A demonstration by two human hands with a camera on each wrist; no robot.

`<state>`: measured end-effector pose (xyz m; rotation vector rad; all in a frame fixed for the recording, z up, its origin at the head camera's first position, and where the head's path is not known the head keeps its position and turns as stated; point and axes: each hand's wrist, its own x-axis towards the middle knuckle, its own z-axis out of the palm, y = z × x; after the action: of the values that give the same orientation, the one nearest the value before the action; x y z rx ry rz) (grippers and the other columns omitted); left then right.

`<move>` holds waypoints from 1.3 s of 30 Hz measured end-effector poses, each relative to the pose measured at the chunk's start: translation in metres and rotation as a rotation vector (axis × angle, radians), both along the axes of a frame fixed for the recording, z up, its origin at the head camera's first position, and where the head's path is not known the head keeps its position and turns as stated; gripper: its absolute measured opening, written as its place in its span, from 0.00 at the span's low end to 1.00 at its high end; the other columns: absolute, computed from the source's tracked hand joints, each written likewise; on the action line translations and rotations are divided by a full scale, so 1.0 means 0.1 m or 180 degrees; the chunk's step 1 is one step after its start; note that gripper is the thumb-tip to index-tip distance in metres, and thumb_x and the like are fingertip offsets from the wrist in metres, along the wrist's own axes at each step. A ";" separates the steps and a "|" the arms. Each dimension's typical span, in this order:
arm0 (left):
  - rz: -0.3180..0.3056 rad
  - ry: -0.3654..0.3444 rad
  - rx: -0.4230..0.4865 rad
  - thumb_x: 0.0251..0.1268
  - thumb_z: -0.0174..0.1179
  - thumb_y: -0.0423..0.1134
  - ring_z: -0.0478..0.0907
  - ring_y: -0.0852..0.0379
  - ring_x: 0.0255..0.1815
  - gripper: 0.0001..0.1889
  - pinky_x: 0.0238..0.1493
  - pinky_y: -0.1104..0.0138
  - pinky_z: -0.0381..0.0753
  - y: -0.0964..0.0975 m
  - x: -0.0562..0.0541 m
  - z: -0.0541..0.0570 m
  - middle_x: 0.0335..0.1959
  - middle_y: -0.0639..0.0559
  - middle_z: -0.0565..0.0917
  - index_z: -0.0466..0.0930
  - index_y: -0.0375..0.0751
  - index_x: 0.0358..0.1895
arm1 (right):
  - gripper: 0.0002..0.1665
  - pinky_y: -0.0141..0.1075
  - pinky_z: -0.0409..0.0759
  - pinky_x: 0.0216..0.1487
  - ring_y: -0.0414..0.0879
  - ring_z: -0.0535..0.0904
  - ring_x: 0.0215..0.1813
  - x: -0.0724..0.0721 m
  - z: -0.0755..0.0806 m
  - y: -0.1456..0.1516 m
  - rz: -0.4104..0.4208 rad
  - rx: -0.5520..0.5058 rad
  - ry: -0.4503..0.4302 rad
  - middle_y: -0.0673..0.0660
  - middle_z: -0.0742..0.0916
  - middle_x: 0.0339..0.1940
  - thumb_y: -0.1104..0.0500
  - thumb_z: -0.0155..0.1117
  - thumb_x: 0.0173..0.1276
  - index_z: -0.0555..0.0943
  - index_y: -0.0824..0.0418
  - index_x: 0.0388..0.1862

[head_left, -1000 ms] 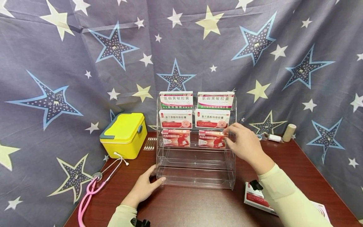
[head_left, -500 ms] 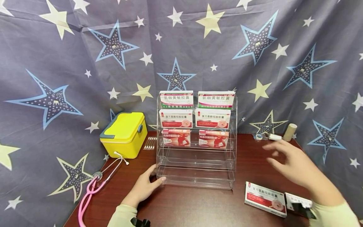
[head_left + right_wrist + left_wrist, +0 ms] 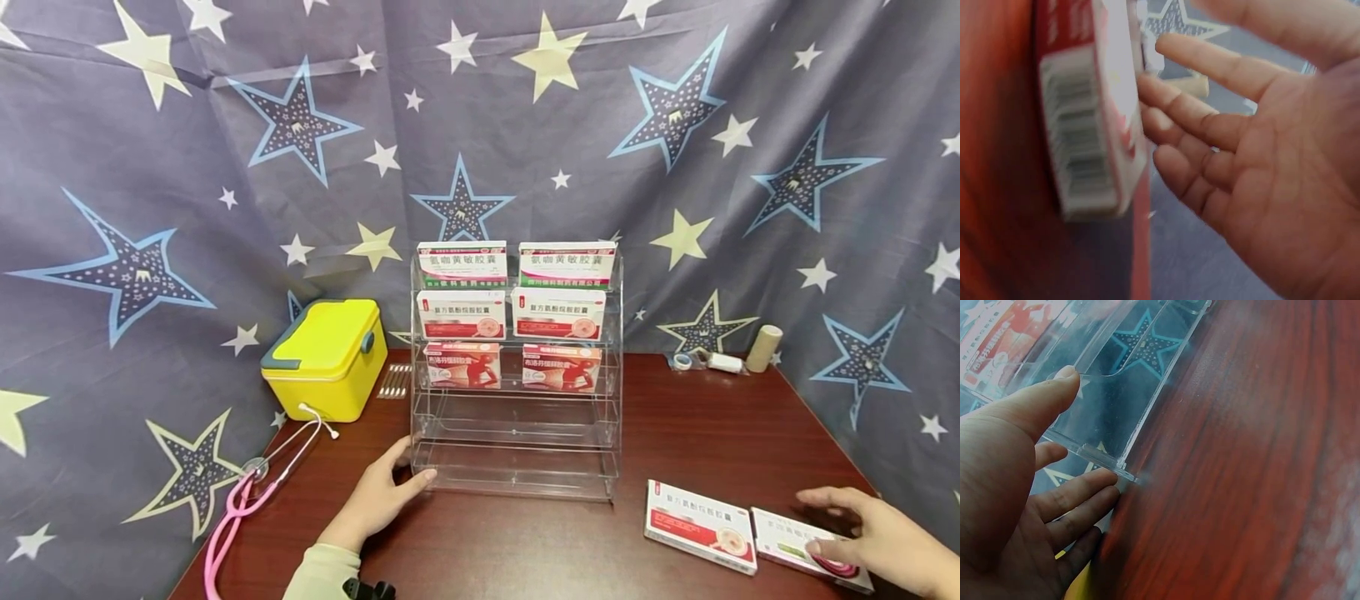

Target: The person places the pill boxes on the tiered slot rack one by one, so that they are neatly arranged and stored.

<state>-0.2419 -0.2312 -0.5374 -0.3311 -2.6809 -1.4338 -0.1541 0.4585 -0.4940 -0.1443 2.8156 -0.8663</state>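
Head view: right hand [image 3: 885, 542] spread wide, fingertips at the far-right medicine box [image 3: 806, 542], holding nothing.
Box position: flat on the surface [image 3: 525, 542], just beside a red-and-white medicine box [image 3: 700, 525].
Left hand [image 3: 386, 492]: open, fingers against the clear acrylic rack [image 3: 516, 450] at its lower left corner.
Rack: six boxes on upper tiers.

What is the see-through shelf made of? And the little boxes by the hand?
The shelf looks like clear, glossy plastic, probably acrylic: the star cloth shows through it and its edges glint. The boxes look like thin printed cardboard, smooth, with sharp folded corners.
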 end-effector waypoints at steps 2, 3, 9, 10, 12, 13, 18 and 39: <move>0.0005 -0.0009 -0.0006 0.63 0.75 0.56 0.80 0.54 0.61 0.38 0.67 0.47 0.71 0.00 0.00 -0.01 0.54 0.54 0.87 0.71 0.59 0.75 | 0.41 0.32 0.79 0.39 0.41 0.80 0.50 0.02 -0.06 0.07 0.0087 0.0090 0.0006 0.70 0.83 0.59 0.48 0.79 0.66 0.77 0.74 0.66; 0.0008 -0.0012 -0.0009 0.63 0.75 0.56 0.80 0.55 0.61 0.38 0.67 0.47 0.71 0.00 0.00 -0.01 0.54 0.54 0.87 0.71 0.59 0.75 | 0.41 0.32 0.78 0.39 0.41 0.79 0.49 0.03 -0.08 0.09 0.0116 0.0120 -0.0009 0.70 0.83 0.59 0.48 0.79 0.66 0.77 0.74 0.67; 0.0011 -0.0020 -0.0024 0.64 0.75 0.57 0.80 0.56 0.60 0.38 0.67 0.48 0.72 0.00 0.00 -0.01 0.54 0.56 0.87 0.71 0.60 0.75 | 0.39 0.31 0.74 0.39 0.37 0.75 0.44 0.06 -0.15 0.14 0.0214 0.0126 -0.0182 0.60 0.84 0.54 0.47 0.81 0.63 0.81 0.70 0.64; 0.0009 -0.0018 -0.0027 0.64 0.74 0.56 0.80 0.56 0.60 0.37 0.66 0.48 0.72 0.00 0.00 -0.01 0.55 0.56 0.87 0.71 0.60 0.75 | 0.37 0.31 0.74 0.38 0.35 0.74 0.42 0.06 -0.15 0.14 0.0250 0.0068 -0.0196 0.59 0.84 0.52 0.48 0.80 0.63 0.82 0.69 0.63; 0.0005 -0.0015 -0.0035 0.64 0.74 0.56 0.80 0.56 0.60 0.37 0.66 0.49 0.72 0.01 0.00 -0.01 0.55 0.56 0.86 0.71 0.59 0.75 | 0.34 0.32 0.74 0.38 0.35 0.74 0.41 0.06 -0.16 0.13 0.0204 -0.0039 -0.0307 0.56 0.85 0.51 0.47 0.80 0.64 0.83 0.67 0.62; 0.0003 -0.0019 -0.0038 0.64 0.74 0.56 0.80 0.56 0.60 0.37 0.66 0.49 0.72 0.01 0.01 0.00 0.55 0.56 0.87 0.71 0.59 0.75 | 0.33 0.33 0.74 0.38 0.36 0.74 0.41 0.06 -0.17 0.13 0.0162 -0.0072 -0.0331 0.55 0.86 0.50 0.47 0.80 0.64 0.83 0.66 0.61; -0.0003 -0.0040 -0.0025 0.64 0.74 0.56 0.80 0.55 0.60 0.37 0.67 0.48 0.72 0.01 0.01 -0.01 0.53 0.55 0.87 0.71 0.60 0.75 | 0.37 0.33 0.73 0.39 0.38 0.74 0.41 0.07 -0.22 0.12 -0.0178 0.0113 0.0046 0.55 0.85 0.50 0.45 0.84 0.58 0.83 0.62 0.60; 0.0018 -0.0008 -0.0045 0.63 0.75 0.56 0.81 0.55 0.60 0.37 0.67 0.47 0.72 0.00 0.00 -0.01 0.53 0.55 0.87 0.71 0.60 0.75 | 0.20 0.32 0.67 0.34 0.34 0.69 0.34 0.04 -0.26 0.13 -0.0431 0.0162 0.0709 0.50 0.85 0.41 0.56 0.73 0.72 0.85 0.64 0.59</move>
<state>-0.2416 -0.2310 -0.5383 -0.3227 -2.6929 -1.4151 -0.1499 0.4714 -0.5202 -0.0451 3.0831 -0.8540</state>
